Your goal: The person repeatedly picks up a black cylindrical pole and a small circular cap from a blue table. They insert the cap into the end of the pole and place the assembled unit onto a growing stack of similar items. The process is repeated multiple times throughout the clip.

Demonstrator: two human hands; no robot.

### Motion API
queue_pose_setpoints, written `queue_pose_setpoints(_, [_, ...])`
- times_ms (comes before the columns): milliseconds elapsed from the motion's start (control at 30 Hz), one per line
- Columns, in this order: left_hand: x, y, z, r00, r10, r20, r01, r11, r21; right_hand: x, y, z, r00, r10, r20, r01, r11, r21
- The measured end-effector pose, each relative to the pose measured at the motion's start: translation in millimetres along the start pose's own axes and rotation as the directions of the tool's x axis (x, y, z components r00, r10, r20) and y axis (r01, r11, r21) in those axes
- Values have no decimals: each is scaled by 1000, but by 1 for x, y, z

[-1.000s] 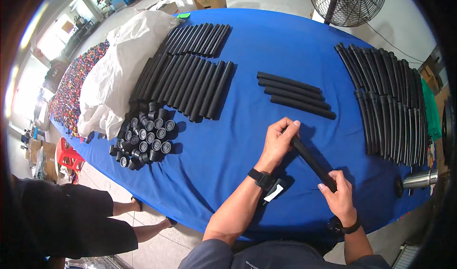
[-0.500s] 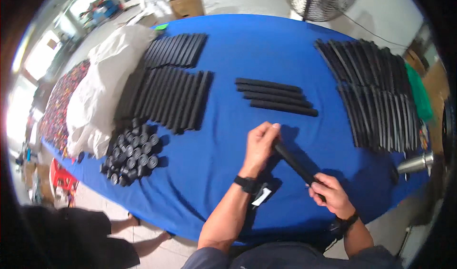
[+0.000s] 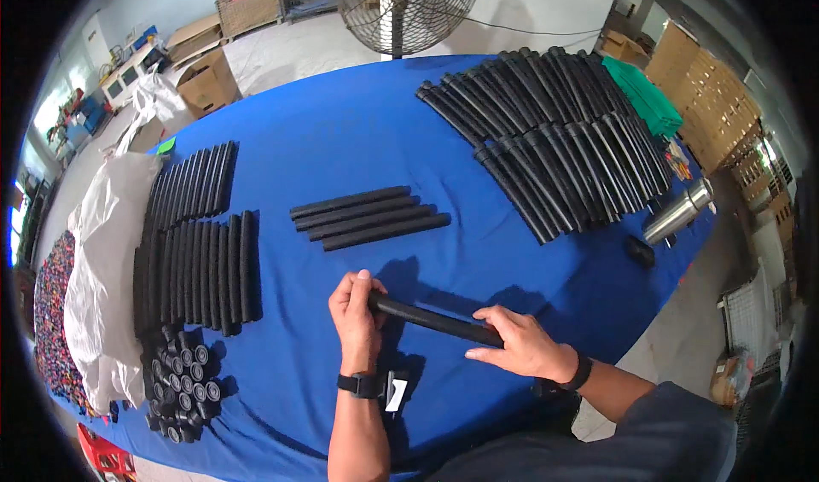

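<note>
A black tube [image 3: 431,316] lies at a slant between my hands, above the blue cloth. My left hand [image 3: 351,310] is wrapped round its left end, thumb up. At the other end, my right hand [image 3: 531,345] grips it with the fingers over the top, covering the tip. Just beyond the hands, several loose black tubes [image 3: 367,217] lie side by side on the cloth. Near my left wrist, a small dark item with a white tag [image 3: 395,394] rests on the table.
Two rows of black tubes [image 3: 200,273] lie at left beside a white sack [image 3: 107,260]. Black round caps [image 3: 183,384] are heaped below them. Capped tubes [image 3: 554,153] fill the far right, near a green bin [image 3: 644,94] and steel cylinder [image 3: 682,211]. A fan [image 3: 409,4] stands behind.
The view has swung to the right, so the table's things sit further left. The held tube is now closer to level, and my right hand's fingers have shifted over its end.
</note>
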State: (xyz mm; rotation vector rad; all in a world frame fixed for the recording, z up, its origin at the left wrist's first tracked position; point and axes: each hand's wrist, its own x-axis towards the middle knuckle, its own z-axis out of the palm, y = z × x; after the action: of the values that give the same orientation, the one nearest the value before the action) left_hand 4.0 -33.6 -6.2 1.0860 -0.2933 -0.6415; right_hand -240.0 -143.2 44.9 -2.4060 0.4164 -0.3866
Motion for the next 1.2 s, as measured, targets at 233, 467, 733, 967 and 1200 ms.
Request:
queue_pose_setpoints(233, [0, 1, -1, 1000, -10, 9, 11, 1000, -26, 6, 8, -12, 748, 351, 563, -650, 555, 518])
queue_pose_setpoints(467, [2, -6, -5, 1000, 4, -6, -4, 1000, 17, -1, -2, 9, 986, -145, -77, 131, 978, -164])
queue_pose_setpoints(733, [-1, 0, -4, 998, 4, 67, -3, 1000, -15, 2, 17, -2, 696, 166, 698, -712, 280, 644])
queue_pose_setpoints(967, [-1, -2, -7, 996, 46, 74, -46, 999, 7, -2, 11, 6, 649, 162, 743, -761, 118, 639])
queue_pose_setpoints(1200, [-3, 1, 0, 1000, 4, 23, -5, 999, 34, -5, 19, 26, 985, 98, 142, -141, 931, 336])
